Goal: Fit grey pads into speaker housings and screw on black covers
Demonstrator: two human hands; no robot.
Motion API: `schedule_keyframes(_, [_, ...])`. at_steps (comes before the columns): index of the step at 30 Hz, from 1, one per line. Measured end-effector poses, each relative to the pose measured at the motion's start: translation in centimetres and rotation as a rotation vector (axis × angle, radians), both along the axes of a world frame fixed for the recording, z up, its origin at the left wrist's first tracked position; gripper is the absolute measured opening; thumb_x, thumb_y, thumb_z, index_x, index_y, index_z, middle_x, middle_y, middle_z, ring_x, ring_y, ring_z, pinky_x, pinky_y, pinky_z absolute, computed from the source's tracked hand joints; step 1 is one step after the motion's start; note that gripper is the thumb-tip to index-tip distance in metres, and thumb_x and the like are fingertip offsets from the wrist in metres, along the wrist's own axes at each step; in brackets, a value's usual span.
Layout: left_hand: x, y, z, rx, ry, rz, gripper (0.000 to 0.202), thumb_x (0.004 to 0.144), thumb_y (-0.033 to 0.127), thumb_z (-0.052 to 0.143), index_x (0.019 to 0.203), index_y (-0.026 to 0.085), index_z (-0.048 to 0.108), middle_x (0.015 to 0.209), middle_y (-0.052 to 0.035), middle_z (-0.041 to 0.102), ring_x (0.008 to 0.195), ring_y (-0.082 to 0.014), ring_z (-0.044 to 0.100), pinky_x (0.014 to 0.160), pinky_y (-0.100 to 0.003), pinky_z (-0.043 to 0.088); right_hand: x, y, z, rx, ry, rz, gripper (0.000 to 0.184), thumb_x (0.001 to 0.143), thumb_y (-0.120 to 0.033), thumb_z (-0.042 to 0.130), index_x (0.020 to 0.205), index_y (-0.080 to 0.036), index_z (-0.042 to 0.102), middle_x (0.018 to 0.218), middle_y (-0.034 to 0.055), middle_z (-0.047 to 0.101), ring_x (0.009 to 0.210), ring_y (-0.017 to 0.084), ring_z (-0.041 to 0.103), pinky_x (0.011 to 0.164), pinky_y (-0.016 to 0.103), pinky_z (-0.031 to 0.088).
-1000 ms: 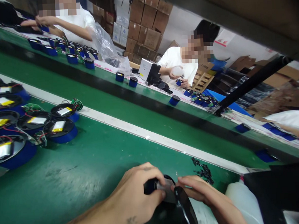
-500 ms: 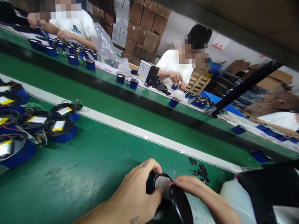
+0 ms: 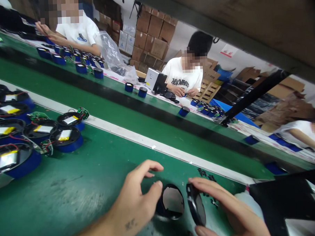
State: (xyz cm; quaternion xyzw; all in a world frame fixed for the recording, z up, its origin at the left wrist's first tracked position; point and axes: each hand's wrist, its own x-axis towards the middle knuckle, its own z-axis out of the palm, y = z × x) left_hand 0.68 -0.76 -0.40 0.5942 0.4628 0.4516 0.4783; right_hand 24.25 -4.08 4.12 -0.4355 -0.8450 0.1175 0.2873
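My left hand [image 3: 138, 199] is open, thumb and fingers spread, just left of a round dark housing [image 3: 173, 200]. The housing rests on the green bench with its open side up, a grey flat surface showing inside its black rim. To its right, my right hand [image 3: 236, 208] grips a round black cover [image 3: 195, 206] between fingers and thumb. The cover is held on edge, apart from the housing. Small black parts [image 3: 205, 175] lie scattered behind my right hand, which partly hides them.
Several blue housings [image 3: 67, 139] with batteries, wires and circuit boards crowd the bench's left side. A pale bottle [image 3: 251, 202] and a black box [image 3: 281, 199] stand at right. Beyond a white rail [image 3: 127, 136] runs a green belt, with co-workers seated across it.
My left hand has let go of the housing and drawn slightly left, fingers opening. The housing now lies on the bench. My right hand has turned the cover and shifted it right.
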Motion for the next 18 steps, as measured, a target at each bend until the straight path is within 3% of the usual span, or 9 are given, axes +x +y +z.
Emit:
schedule_keyframes(5, [-1.1, 1.0, 0.3, -0.031, -0.021, 0.182, 0.013, 0.082, 0.025, 0.050, 0.084, 0.022, 0.062, 0.089, -0.0030, 0.068, 0.085, -0.0227, 0.063, 0.080, -0.039, 0.049, -0.7, 0.8, -1.4, 0.035, -0.152, 0.065, 0.062, 0.076, -0.022, 0.078, 0.133, -0.024, 0.053, 0.128, 0.0081, 0.065, 0.116, 0.024, 0.065, 0.101, 0.031, 0.053])
schedule_keyframes(9, [-1.1, 0.9, 0.1, -0.029, 0.019, 0.155, 0.015, 0.081, 0.021, 0.047, 0.082, 0.023, 0.062, 0.085, -0.0009, 0.068, 0.078, -0.0203, 0.061, 0.072, -0.035, 0.048, -1.4, 1.4, -1.9, 0.007, -0.210, 0.080, 0.074, 0.073, -0.018, 0.076, 0.139, -0.025, 0.044, 0.126, 0.0062, 0.066, 0.115, 0.023, 0.064, 0.097, 0.031, 0.055])
schedule_keyframes(15, [-0.8, 0.6, -0.4, 0.048, 0.015, 0.145, 0.018, 0.079, 0.011, 0.046, 0.078, 0.021, 0.061, 0.078, 0.0007, 0.066, 0.071, -0.0169, 0.060, 0.066, -0.030, 0.046, -0.8, 1.8, -1.4, 0.008, -0.281, 0.114, 0.065, 0.079, -0.024, 0.075, 0.139, -0.025, 0.049, 0.127, 0.0062, 0.067, 0.114, 0.026, 0.066, 0.098, 0.034, 0.055])
schedule_keyframes(18, [-0.8, 0.6, -0.5, 0.046, 0.012, 0.125, 0.020, 0.078, 0.007, 0.045, 0.078, 0.021, 0.060, 0.076, 0.0013, 0.065, 0.070, -0.0162, 0.060, 0.063, -0.028, 0.045, -0.4, 1.9, -1.7, 0.018, -0.300, 0.140, 0.066, 0.080, -0.032, 0.078, 0.139, -0.026, 0.049, 0.125, 0.0052, 0.068, 0.111, 0.024, 0.068, 0.098, 0.030, 0.055])
